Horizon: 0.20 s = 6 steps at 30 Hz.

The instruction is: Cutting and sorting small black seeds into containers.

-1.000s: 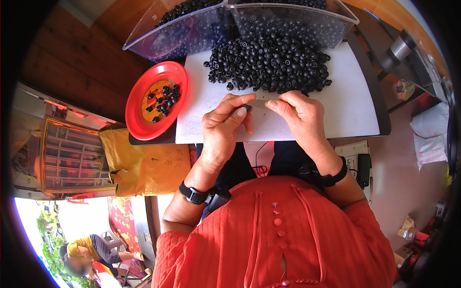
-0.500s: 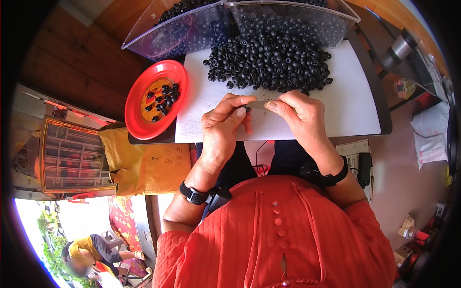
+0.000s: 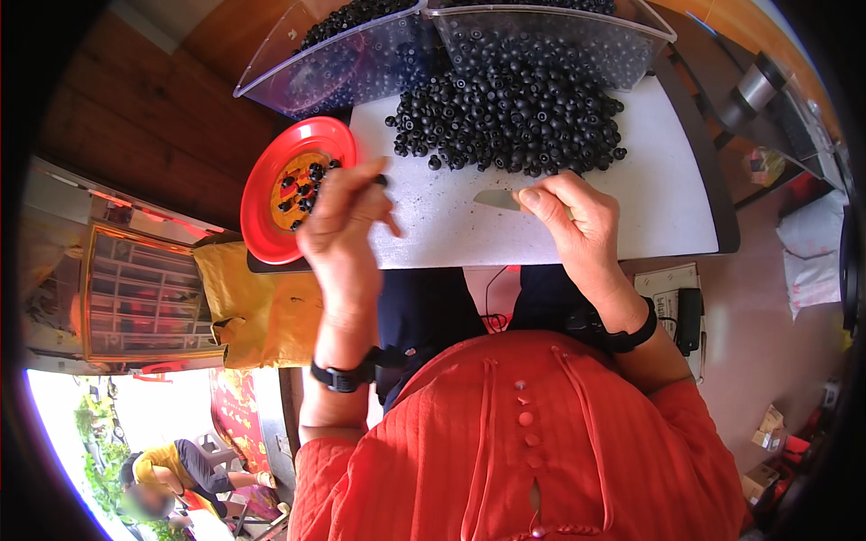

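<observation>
My right hand [image 3: 577,212] grips a small knife [image 3: 496,198], its short flat blade pointing left over the white board [image 3: 658,198]. Between the fingertips of my left hand [image 3: 343,216], a small round black part [image 3: 381,180] shows in part. That hand is over the board's left edge, beside a red plate [image 3: 262,239] holding several similar black parts [image 3: 311,176]. A large heap of these round black parts [image 3: 514,122], some with a hole in the end, covers the far half of the board.
Two clear plastic bins [image 3: 343,86] with more black parts stand behind the heap. A yellow bag [image 3: 271,316] hangs left of the table. At far right are a metal cylinder [image 3: 760,83] and white sacks [image 3: 812,252]. A seated person [image 3: 171,469] is at lower left.
My left hand has moved left, away from the knife, to beside the red plate, with the black part in its fingers. My right hand stays nearly in place with the knife.
</observation>
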{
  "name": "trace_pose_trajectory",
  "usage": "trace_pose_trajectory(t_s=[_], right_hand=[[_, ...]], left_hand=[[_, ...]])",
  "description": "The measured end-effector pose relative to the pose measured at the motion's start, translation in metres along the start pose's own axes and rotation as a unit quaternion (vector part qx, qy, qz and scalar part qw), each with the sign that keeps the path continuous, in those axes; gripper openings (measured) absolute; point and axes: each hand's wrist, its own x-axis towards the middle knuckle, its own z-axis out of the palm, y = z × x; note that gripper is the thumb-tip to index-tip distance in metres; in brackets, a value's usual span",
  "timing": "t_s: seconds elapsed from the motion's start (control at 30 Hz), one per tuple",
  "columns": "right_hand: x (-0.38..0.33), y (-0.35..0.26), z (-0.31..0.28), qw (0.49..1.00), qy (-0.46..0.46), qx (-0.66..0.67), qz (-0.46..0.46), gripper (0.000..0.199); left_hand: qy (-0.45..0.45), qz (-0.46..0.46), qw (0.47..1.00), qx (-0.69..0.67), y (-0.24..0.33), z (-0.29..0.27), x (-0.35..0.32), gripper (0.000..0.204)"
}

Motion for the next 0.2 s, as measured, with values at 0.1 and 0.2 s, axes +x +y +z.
trace_pose_trajectory(t_s=[0.1, 0.2], right_hand=[[0.000, 0.001, -0.001, 1.000, 0.001, -0.008, -0.004, 0.014], [0.000, 0.003, -0.001, 0.999, -0.012, -0.023, -0.018, 0.015]], left_hand=[[0.047, 0.043, 0.984, 0.168, 0.001, -0.043, 0.024, 0.025], [0.046, 0.054, 0.948, 0.309, -0.012, -0.082, 0.041, 0.030]])
